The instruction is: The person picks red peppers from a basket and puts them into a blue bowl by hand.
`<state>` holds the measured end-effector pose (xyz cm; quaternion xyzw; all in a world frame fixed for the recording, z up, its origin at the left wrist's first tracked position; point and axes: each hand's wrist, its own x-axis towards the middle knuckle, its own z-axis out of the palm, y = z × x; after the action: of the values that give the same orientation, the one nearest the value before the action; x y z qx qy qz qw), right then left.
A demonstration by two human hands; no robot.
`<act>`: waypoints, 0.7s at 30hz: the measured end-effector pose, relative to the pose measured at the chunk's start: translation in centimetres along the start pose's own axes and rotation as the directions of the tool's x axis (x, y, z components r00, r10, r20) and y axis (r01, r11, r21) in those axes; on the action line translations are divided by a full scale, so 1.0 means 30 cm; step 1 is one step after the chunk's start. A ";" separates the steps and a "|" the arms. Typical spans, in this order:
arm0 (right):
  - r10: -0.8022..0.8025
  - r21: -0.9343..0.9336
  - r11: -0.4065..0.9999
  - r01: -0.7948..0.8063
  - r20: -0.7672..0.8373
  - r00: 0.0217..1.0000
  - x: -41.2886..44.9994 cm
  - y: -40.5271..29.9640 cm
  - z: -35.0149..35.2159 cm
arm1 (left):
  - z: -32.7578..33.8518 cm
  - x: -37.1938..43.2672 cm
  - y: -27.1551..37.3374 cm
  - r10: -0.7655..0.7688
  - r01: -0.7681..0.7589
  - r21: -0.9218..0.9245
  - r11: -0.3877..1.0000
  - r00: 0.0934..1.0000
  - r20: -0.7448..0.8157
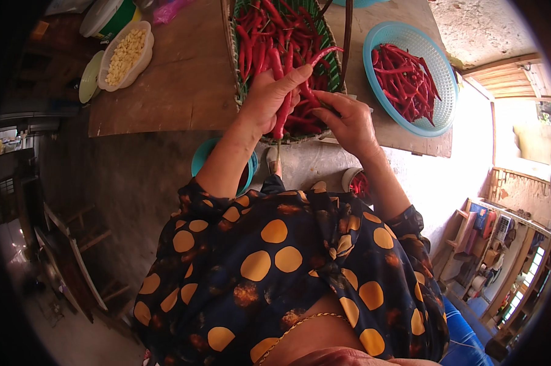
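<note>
My left hand [261, 98] is closed around a few long red chili peppers [282, 120], one with its green stem pointing toward me. Beside it, my right hand [348, 119] pinches the stem end of another red chili [307, 94] between thumb and fingers. Both hands are over the near end of a woven basket [235, 68] with a tall handle. Many red chilies [257, 43] fill this basket, and green strips show along its inner wall. To the right, a light-blue plastic colander [448, 98] holds a heap of red chilies [406, 80].
The basket and colander stand on a wooden table [184, 78]. At its left are peeled garlic cloves [127, 52] in a white plastic basket [140, 75], a pale green bowl [89, 82] and a lidded tub [104, 18]. Below are a turquoise bucket [202, 158] and a pail of chilies [359, 184].
</note>
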<state>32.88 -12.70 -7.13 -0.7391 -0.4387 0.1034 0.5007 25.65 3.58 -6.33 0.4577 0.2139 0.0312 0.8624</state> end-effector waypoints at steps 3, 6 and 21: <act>-0.005 -0.104 0.994 0.015 0.093 0.996 -0.009 -0.022 -0.027 | 0.013 0.020 -0.018 0.091 -0.091 0.185 0.979 0.996 0.008; 0.072 -0.020 0.997 -0.071 0.054 0.996 -0.025 -0.039 -0.019 | 0.027 0.014 -0.033 0.176 -0.175 0.115 0.978 0.984 0.005; 0.257 0.617 0.631 -0.470 0.406 0.877 -0.096 -0.061 -0.041 | -0.070 0.032 0.004 0.087 -0.097 -0.071 0.993 0.987 -0.134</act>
<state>30.91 -15.45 -5.84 -0.5447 -0.2724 0.4644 0.6430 25.70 5.52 -7.57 0.4304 0.2471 0.1089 0.8613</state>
